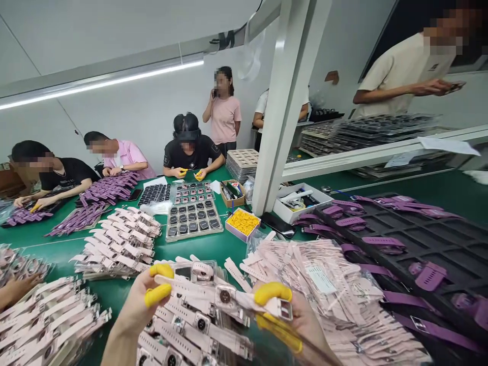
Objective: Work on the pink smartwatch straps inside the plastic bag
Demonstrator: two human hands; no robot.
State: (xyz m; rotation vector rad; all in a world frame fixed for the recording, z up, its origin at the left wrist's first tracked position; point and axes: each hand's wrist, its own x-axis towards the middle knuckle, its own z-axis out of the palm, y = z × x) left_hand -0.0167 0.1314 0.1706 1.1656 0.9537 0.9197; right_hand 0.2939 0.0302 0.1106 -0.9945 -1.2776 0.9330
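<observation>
A smartwatch with a pale pink strap (225, 296) is stretched between my two hands, the back of its case facing me. Yellow finger cots cover the thumb and forefinger of my left hand (131, 300), which pinches the strap's free end. On the buckle side, my right hand (307, 317) grips the strap between finger-cot-covered fingers. Beneath the held watch lies a tray of similar pink-strapped watches (202, 323). Close to my right hand rises a heap of loose pink straps (301, 272), partly in clear plastic.
Stacked pink watches (46, 325) stand at left, a person's hand (19, 290) beside them. Farther back are a box of yellow finger cots (243, 223) and a tray of watch cases (194, 218). A black tray with purple straps (404, 244) lies right. A white post (280, 112) rises centrally. Co-workers sit opposite.
</observation>
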